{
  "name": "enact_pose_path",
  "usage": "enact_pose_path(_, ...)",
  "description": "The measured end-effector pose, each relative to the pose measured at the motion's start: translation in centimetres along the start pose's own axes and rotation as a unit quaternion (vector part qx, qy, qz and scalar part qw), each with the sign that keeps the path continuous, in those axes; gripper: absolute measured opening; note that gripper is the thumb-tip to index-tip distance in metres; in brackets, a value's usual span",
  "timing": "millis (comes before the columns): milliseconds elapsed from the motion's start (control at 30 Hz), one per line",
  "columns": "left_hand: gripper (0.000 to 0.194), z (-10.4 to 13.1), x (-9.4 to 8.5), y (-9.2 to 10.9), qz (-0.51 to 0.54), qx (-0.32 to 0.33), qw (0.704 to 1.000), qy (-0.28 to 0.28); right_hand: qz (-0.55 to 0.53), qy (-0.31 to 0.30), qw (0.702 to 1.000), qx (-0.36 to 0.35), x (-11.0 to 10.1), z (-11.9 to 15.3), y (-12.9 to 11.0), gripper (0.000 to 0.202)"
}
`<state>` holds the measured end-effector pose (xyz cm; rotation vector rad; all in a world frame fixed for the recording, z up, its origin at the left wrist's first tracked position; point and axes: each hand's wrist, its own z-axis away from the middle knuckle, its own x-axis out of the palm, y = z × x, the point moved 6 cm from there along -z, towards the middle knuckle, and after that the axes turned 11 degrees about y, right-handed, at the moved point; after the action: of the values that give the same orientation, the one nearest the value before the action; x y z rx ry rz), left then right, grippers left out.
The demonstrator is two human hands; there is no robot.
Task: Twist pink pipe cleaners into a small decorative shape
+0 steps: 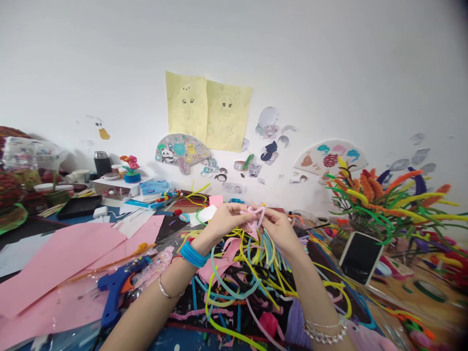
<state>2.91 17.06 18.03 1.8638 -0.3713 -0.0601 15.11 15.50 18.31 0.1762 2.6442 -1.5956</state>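
Both hands meet above the middle of a cluttered table, pinching a pale pink-purple pipe cleaner (260, 217) bent into an angular shape. My left hand (232, 218) has its fingers closed on one side of it. On the other side, the fingers of my right hand (280, 229) are closed on it too. Just beneath the hands spreads a tangle of yellow, teal and lilac pipe cleaners (252, 285). Scraps of pink paper (215, 267) lie among them. The fingertips partly hide the held piece.
Left of my forearm lie a blue glue gun (119, 287) and pink paper sheets (69, 258). A phone (361, 257) leans at the right, before a bunch of pipe-cleaner flowers (380, 195). A dark thermos (103, 164) stands at the back left. Drawings (208, 112) hang on the wall.
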Motion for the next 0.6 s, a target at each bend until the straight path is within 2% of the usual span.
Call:
enact_pose_path(200, 0.033, -0.3, -0.3, -0.1, -0.022, 0.010, 1.000, 0.017, 0.000, -0.001, 1.000, 0.001, 0.1, 0.0, 0.2, 0.035)
enact_pose_path(333, 0.032, -0.6, -0.7, 0.1, -0.019, 0.022, 0.999, 0.022, -0.025, 0.029, 0.999, 0.014, -0.3, -0.2, 0.6, 0.033)
enact_pose_path(467, 0.030, -0.8, -0.6, -0.4, 0.025, -0.005, 1.000, -0.008, -0.039, 0.053, 0.998, 0.010, -0.7, -0.4, 0.4, 0.031)
enact_pose_path(600, 0.031, -0.8, -0.4, -1.1, 0.034, -0.033, 0.998, -0.041, -0.022, 0.056, 0.998, -0.023, -1.0, -0.4, 0.1, 0.029)
